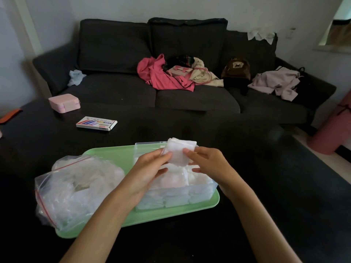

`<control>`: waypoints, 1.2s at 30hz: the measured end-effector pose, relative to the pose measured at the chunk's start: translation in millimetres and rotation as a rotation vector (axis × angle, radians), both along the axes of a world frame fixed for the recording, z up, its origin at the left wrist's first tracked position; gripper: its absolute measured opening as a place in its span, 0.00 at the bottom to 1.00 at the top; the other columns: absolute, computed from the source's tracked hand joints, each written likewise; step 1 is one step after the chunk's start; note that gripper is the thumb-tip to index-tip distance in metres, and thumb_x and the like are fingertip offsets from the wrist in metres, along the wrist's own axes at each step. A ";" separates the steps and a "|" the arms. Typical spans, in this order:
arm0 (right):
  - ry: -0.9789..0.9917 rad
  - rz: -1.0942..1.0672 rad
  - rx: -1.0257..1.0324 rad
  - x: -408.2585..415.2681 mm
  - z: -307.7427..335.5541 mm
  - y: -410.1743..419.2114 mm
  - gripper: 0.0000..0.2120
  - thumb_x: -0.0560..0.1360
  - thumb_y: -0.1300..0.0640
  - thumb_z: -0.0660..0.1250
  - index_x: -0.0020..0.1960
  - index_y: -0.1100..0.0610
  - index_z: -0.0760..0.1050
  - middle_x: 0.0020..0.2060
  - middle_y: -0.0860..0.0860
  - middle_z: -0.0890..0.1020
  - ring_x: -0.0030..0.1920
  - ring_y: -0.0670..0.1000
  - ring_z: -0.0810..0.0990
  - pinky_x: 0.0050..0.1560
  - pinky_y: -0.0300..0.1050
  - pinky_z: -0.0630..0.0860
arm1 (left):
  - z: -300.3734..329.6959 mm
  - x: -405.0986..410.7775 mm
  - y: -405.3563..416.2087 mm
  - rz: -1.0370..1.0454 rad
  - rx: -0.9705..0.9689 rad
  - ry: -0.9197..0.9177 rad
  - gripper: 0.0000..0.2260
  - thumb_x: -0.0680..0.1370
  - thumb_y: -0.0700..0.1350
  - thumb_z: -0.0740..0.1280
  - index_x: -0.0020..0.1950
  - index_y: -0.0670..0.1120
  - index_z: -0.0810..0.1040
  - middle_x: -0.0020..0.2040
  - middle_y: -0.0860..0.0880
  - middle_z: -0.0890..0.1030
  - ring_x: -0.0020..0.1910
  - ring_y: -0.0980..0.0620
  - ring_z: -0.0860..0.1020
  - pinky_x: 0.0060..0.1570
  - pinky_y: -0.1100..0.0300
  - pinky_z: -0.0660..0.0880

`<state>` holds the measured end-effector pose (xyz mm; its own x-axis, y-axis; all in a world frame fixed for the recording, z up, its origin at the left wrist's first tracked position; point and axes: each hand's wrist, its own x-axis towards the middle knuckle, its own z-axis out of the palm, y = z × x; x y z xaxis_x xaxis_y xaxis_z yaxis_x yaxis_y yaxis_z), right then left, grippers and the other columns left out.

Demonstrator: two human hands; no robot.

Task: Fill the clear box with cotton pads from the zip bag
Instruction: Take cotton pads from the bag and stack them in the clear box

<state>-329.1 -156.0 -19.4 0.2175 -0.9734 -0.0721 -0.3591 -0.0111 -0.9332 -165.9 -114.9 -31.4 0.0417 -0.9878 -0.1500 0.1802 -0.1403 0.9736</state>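
Both hands pinch 1 stack of cotton pads [180, 150]: left hand [152, 168] on its left edge, right hand [207, 160] on its right. The stack hangs directly above the clear box [176, 198], which sits on 1 green tray [114, 154]. 1 zip bag [76, 188] lies left, nearer the left hand.

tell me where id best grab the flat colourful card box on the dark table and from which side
The flat white card box with coloured stripes lies face up, well apart from the pink case and green tray. It is too low to grasp from above, so I would probably pinch its two long edges from above, or lift the open near-right short end first.
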 end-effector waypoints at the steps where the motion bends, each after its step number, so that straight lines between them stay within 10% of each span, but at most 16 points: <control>1: -0.075 0.009 0.000 0.8 -1.7 -0.3 0.12 0.75 0.49 0.68 0.53 0.54 0.80 0.44 0.47 0.84 0.46 0.45 0.83 0.44 0.36 0.79 | -1.1 -1.6 -0.4 -0.008 -0.020 -0.050 0.08 0.79 0.45 0.63 0.50 0.50 0.83 0.48 0.52 0.84 0.50 0.56 0.79 0.50 0.62 0.72; 7: -0.180 -0.053 -0.053 -20.8 12.2 -5.6 0.05 0.76 0.60 0.67 0.44 0.53 0.80 0.36 0.48 0.85 0.38 0.44 0.84 0.35 0.35 0.79 | -5.1 -9.5 -7.7 0.011 -0.162 -0.378 0.05 0.77 0.46 0.66 0.50 0.54 0.80 0.46 0.59 0.82 0.44 0.66 0.79 0.43 0.74 0.73; 13: 0.422 0.034 -0.145 -44.1 11.3 -10.8 0.07 0.76 0.55 0.66 0.40 0.50 0.80 0.37 0.49 0.83 0.42 0.52 0.81 0.46 0.40 0.76 | -15.0 -3.0 -6.2 -0.100 -0.249 -1.280 0.08 0.77 0.50 0.65 0.54 0.60 0.79 0.55 0.59 0.79 0.55 0.55 0.74 0.56 0.58 0.67; 21: 0.786 0.080 -0.243 -25.3 -6.3 -18.9 0.17 0.75 0.48 0.66 0.61 0.52 0.76 0.56 0.48 0.80 0.60 0.50 0.76 0.62 0.47 0.59 | -12.5 -2.3 -14.9 -0.103 -0.300 -1.286 0.09 0.76 0.49 0.67 0.54 0.59 0.80 0.54 0.60 0.79 0.57 0.55 0.73 0.54 0.60 0.62; 28: 0.996 -0.022 -0.521 -35.0 -4.8 -16.2 0.13 0.68 0.42 0.71 0.52 0.41 0.77 0.46 0.44 0.68 0.53 0.48 0.66 0.52 0.43 0.59 | -8.1 -24.4 -29.1 -0.119 -0.400 -1.289 0.11 0.76 0.58 0.64 0.56 0.59 0.79 0.52 0.57 0.77 0.57 0.53 0.70 0.51 0.59 0.61; 36: 1.079 0.089 -0.376 -41.4 -0.3 -10.3 0.07 0.69 0.43 0.71 0.37 0.40 0.73 0.36 0.40 0.63 0.48 0.46 0.62 0.51 0.43 0.57 | -14.7 -36.1 -31.1 -0.185 -0.382 -1.397 0.15 0.73 0.57 0.69 0.58 0.58 0.79 0.53 0.53 0.74 0.56 0.51 0.68 0.49 0.60 0.60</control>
<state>-370.5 -166.3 -19.7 0.2881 -0.9572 0.0291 -0.9545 -0.2894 -0.0720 -202.0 -146.0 -46.2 -0.1993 -0.9647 0.1723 -0.9152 0.2461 0.3191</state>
